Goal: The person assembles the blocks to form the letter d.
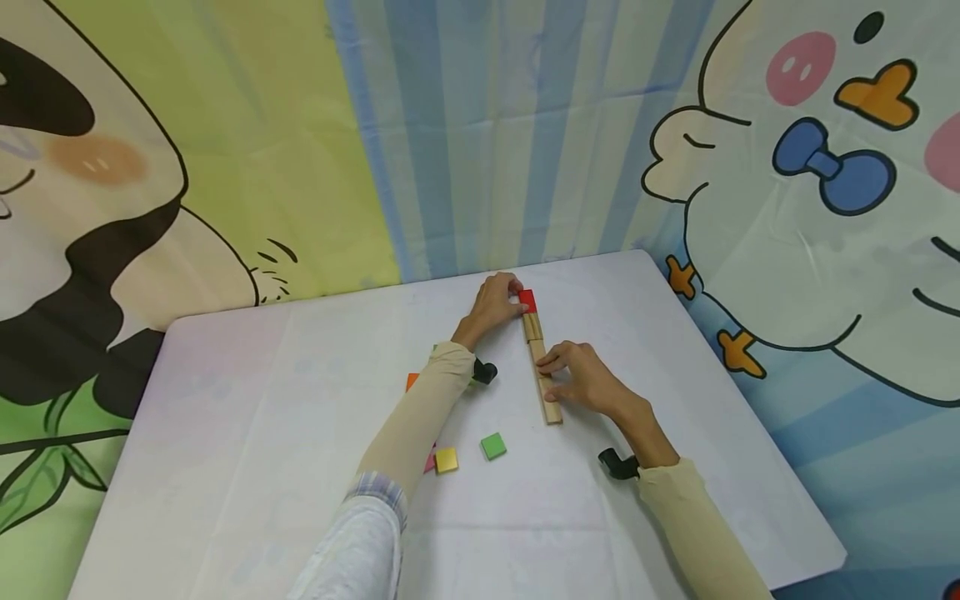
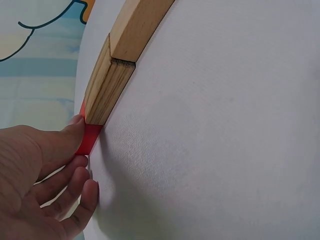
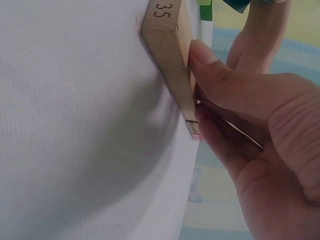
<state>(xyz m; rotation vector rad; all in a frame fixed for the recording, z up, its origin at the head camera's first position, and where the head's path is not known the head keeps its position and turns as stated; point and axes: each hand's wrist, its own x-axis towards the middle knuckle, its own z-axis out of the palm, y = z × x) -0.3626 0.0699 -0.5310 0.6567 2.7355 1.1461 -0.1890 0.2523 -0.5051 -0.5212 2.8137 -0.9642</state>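
In the head view, a line of blocks is being supported by the white bench [image 1: 262, 458], and it is running away from the person, end to end. At its far end, the red block [image 1: 527, 298] is being pinched between thumb and finger by the grip of the left hand [image 1: 493, 307]. Next to it the short wooden piece [image 1: 533, 326] is being placed in the middle, and the nearest place is being taken by the long wooden block [image 1: 553, 411]. This last one is being touched by the thumb and fingertips of the right hand [image 1: 588, 379], the grip being loosely spread. Near the left arm, a green tile [image 1: 493, 446] and a yellow tile [image 1: 446, 460] are being seen, while an orange piece [image 1: 412, 381] is being partly hidden by the sleeve. In the left wrist view, the red block is being held close to the bench edge, against the end of the short wooden piece. In the right wrist view, the number "35" [image 3: 162, 10] is being shown on the long wooden block, whose upper side is being touched by the thumb and a fingertip.
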